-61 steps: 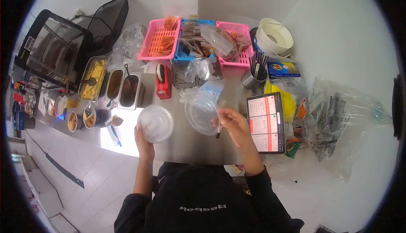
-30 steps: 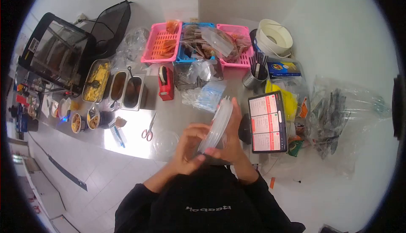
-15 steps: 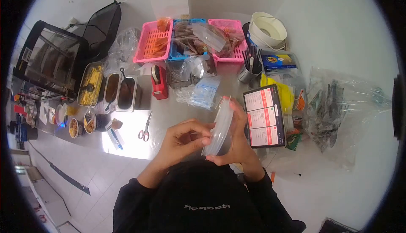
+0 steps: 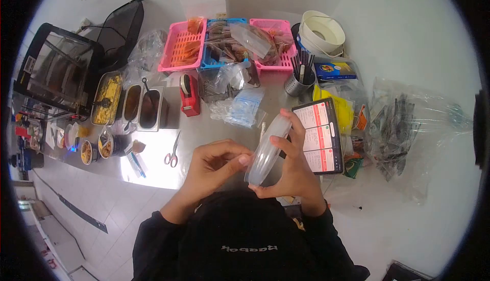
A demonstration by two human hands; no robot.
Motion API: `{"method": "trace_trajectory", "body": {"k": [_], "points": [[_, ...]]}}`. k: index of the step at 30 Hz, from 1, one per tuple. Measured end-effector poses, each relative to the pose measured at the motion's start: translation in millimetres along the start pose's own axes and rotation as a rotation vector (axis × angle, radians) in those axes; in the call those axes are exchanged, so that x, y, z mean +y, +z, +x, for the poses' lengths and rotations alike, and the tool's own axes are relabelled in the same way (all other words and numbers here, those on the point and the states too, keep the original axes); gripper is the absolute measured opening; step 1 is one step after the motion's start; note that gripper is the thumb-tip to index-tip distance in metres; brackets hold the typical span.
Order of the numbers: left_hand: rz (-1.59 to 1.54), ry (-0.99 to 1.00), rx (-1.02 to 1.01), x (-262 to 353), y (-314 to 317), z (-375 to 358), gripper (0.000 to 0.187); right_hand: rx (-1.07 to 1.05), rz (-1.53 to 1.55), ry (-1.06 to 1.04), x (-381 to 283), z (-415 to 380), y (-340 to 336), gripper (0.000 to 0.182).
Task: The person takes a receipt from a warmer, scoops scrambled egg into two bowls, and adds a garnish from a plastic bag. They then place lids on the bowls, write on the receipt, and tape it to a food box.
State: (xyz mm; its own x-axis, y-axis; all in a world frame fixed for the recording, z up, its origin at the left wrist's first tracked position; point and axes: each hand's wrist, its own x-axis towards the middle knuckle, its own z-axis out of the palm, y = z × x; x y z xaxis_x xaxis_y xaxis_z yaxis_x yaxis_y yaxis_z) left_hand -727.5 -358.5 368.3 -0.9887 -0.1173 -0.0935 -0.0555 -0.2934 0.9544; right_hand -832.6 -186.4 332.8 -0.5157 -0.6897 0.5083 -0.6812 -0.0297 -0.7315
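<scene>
A stack of clear plastic lids (image 4: pixel 268 151) is held tilted on edge in front of my chest. My right hand (image 4: pixel 298 174) grips the stack, fingers over its upper edge and thumb at its lower end. On the stack's other side my left hand (image 4: pixel 217 169) has its thumb and index finger pinched at the rim. Behind the hand on the right lies a tablet (image 4: pixel 319 138) showing red and white panels. A pair of scissors (image 4: pixel 172 156) rests on the steel table to the left.
Pink basket (image 4: pixel 184 46), blue basket (image 4: pixel 212 63) and another pink basket hold packets at the back. A red tape dispenser (image 4: pixel 189 96), sauce tins (image 4: pixel 153 110), a tray of yellow food (image 4: pixel 107 100) and two filled cups stand left. A utensil holder (image 4: pixel 297 84) stands right.
The stack has turned slightly, and the fingers of the hand on the right have shifted over its face. The view has moved slightly.
</scene>
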Motion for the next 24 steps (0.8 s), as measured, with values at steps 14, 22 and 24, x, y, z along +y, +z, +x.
{"method": "trace_trajectory", "body": {"k": [14, 22, 24], "points": [[0.016, -0.012, -0.124, 4, -16, -11, 0.017, -0.016, 0.106, 0.021, -17, -2, 6, 0.095], [-0.007, 0.025, -0.051, 12, -34, -41, 0.018, -0.039, -0.015, 0.017, -52, 5, 37, 0.1], [-0.087, 0.008, 0.005, 3, -45, -48, 0.017, -0.023, 0.015, 0.047, -67, 6, 56, 0.093]]}}
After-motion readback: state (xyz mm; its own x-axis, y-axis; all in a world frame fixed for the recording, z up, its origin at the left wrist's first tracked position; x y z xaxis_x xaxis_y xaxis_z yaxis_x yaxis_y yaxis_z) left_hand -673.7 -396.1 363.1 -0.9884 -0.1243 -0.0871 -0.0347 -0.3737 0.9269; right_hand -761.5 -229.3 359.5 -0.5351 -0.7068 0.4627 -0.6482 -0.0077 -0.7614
